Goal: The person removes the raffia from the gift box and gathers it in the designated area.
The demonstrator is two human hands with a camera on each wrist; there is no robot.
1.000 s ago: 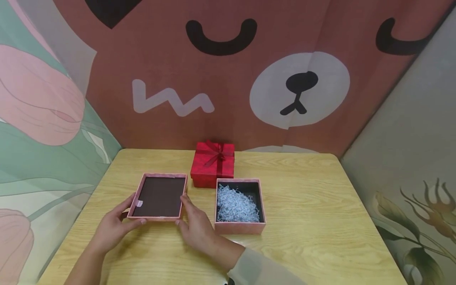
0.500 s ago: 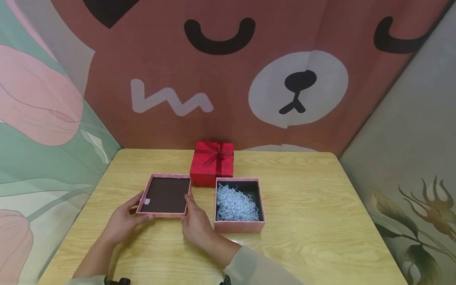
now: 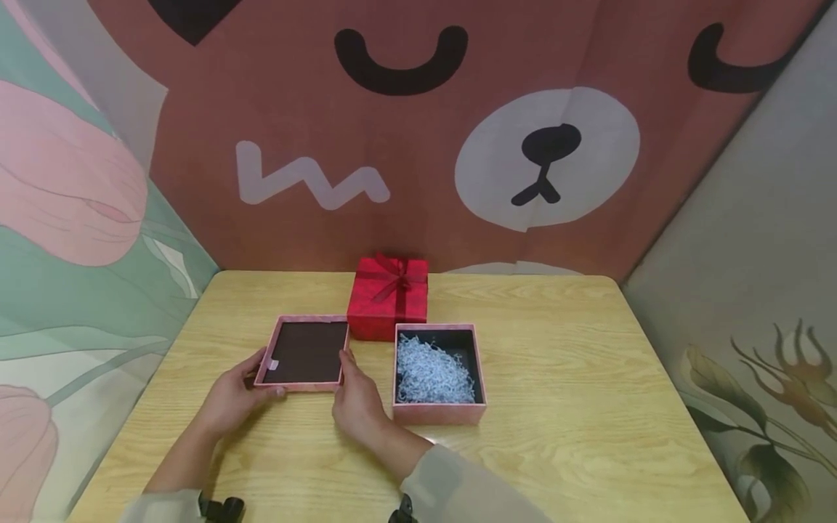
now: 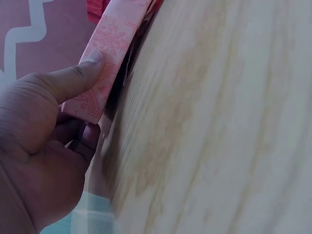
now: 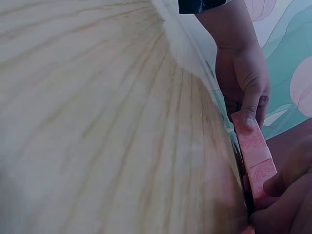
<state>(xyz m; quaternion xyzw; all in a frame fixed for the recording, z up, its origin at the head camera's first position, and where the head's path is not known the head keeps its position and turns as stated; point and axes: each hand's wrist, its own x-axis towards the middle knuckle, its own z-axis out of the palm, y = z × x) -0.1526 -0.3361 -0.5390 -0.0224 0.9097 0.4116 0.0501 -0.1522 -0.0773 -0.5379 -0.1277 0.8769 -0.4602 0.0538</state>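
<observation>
In the head view, a square pink lid (image 3: pixel 310 354) lies inside-up between my hands, its dark lining and a small pale tab showing. My left hand (image 3: pixel 230 398) grips its near left corner. In the left wrist view that thumb (image 4: pixel 80 78) presses the patterned pink side, with fingers curled beneath. At the right side, my right hand (image 3: pixel 360 407) pinches the lid; the right wrist view shows its thumb and finger at the edge, close over the table. Right of this hand stands an open pink box (image 3: pixel 439 415) holding pale blue shredded paper (image 3: pixel 431 372).
A red gift box (image 3: pixel 374 309) with a dark red ribbon bow stands behind, between lid and open box. All rest on a light wooden table (image 3: pixel 562 392). A wall with a printed bear (image 3: pixel 294 87) rises at the table's far edge.
Both hands have carried the lid a little to the right, and its near edge has shifted away from me. The open box and the red box stay put.
</observation>
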